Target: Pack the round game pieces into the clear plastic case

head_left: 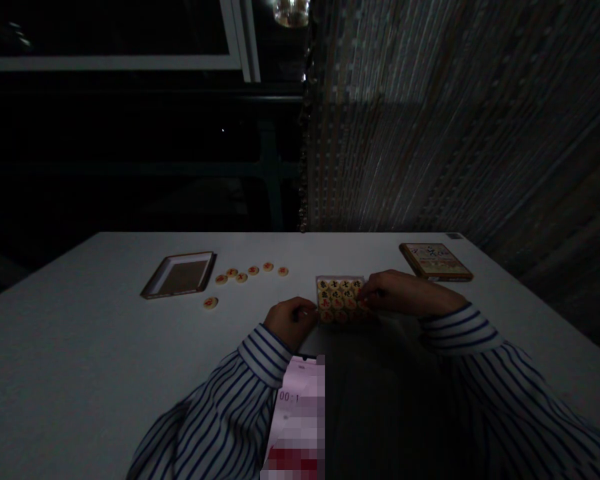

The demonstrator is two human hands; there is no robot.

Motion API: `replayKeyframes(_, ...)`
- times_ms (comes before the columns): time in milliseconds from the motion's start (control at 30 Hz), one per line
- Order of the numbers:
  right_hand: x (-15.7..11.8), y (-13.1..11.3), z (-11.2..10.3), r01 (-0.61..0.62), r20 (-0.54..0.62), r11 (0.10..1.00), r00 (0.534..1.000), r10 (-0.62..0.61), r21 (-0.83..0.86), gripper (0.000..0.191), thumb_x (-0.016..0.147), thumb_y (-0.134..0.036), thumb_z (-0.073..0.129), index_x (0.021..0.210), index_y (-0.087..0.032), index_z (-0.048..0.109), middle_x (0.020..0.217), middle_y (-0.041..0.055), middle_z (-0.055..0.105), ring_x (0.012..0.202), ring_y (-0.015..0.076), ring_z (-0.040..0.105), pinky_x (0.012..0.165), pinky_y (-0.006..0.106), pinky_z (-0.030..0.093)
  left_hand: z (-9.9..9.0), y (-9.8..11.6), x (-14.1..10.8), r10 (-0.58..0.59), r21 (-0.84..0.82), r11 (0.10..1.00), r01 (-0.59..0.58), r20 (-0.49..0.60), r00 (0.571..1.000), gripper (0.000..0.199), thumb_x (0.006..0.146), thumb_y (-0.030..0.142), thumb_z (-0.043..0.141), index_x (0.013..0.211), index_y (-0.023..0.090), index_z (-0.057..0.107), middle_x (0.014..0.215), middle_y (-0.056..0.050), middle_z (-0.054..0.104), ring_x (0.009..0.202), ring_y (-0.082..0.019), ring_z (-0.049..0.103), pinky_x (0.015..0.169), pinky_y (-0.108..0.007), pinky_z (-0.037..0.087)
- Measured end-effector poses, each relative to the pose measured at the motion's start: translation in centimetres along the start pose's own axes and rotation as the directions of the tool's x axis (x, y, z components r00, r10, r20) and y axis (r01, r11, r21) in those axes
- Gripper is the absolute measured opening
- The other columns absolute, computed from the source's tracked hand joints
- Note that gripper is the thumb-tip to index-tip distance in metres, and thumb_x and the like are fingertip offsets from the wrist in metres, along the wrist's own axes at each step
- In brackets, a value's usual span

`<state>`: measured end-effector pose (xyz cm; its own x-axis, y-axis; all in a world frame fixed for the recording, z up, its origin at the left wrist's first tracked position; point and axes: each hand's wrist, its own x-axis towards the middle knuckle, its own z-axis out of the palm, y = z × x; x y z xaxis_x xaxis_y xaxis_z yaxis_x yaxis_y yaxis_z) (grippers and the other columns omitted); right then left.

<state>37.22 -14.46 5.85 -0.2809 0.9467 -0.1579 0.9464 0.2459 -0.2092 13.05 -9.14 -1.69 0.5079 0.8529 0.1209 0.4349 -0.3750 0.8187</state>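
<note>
In the head view a small clear tray (341, 279) holds rows of round Chinese chess pieces (336, 295), black characters in the far rows and red in the near ones. My left hand (290, 323) is at the tray's left side, thumb and forefinger pinched on its edge. From the right, my right hand (407, 292) reaches over the tray with fingertips closed at a piece in the right-hand column. Its fingers hide part of that column. Loose pieces (241, 277) with red characters lie to the left on the table, one piece (211, 303) apart from the others.
An open box half (210, 272) lies at the left of the white table (105, 347). A printed box lid (436, 259) rests at the far right. A lit phone (295, 383) lies by my left forearm. Beyond the table hangs a string curtain (405, 133). The room is dim.
</note>
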Motion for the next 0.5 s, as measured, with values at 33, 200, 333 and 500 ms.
replayKeyframes(33,0.04,0.01,0.04,-0.004,0.005,1.0,1.0,0.004,0.001,0.03,0.073,-0.022,0.048,0.097,-0.026,0.066,0.093,0.0027,0.067,0.083,0.0174,0.06,0.072,0.024,0.043,0.01,-0.03,0.0,0.002,0.001,1.0,-0.002,-0.004,1.0,0.024,0.069,0.032,0.055,0.082,0.015,0.065,0.068,-0.004,0.066,0.062,-0.014,0.059,0.058,-0.025,0.046)
replayKeyframes(200,0.13,-0.06,0.1,0.005,0.029,1.0,1.0,-0.005,0.002,0.032,0.072,-0.02,0.048,0.098,-0.028,0.065,0.091,0.0022,0.067,0.082,0.0176,0.061,0.071,0.025,0.043,0.0,-0.03,-0.01,0.008,-0.005,1.0,-0.008,-0.002,1.0,0.023,0.069,0.032,0.055,0.081,0.015,0.065,0.071,-0.005,0.067,0.064,-0.014,0.059,0.061,-0.026,0.046)
replayKeyframes(333,0.16,-0.17,0.11,-0.001,0.022,1.0,1.0,0.001,-0.009,0.033,0.072,-0.019,0.049,0.1,-0.028,0.065,0.094,0.0025,0.067,0.085,0.018,0.06,0.071,0.025,0.043,0.06,-0.06,0.0,-0.006,-0.023,1.0,0.006,0.005,1.0,0.023,0.069,0.032,0.055,0.082,0.015,0.065,0.071,-0.005,0.067,0.064,-0.014,0.06,0.06,-0.025,0.047)
replayKeyframes(500,0.18,-0.32,0.01,0.008,0.036,1.0,0.999,-0.008,-0.014,0.03,0.073,-0.021,0.049,0.096,-0.027,0.066,0.09,0.0024,0.067,0.082,0.0174,0.06,0.07,0.024,0.042,0.08,-0.02,0.03,-0.004,-0.016,1.0,0.004,0.009,1.0,0.023,0.069,0.032,0.054,0.082,0.015,0.064,0.07,-0.005,0.067,0.064,-0.015,0.06,0.06,-0.025,0.047)
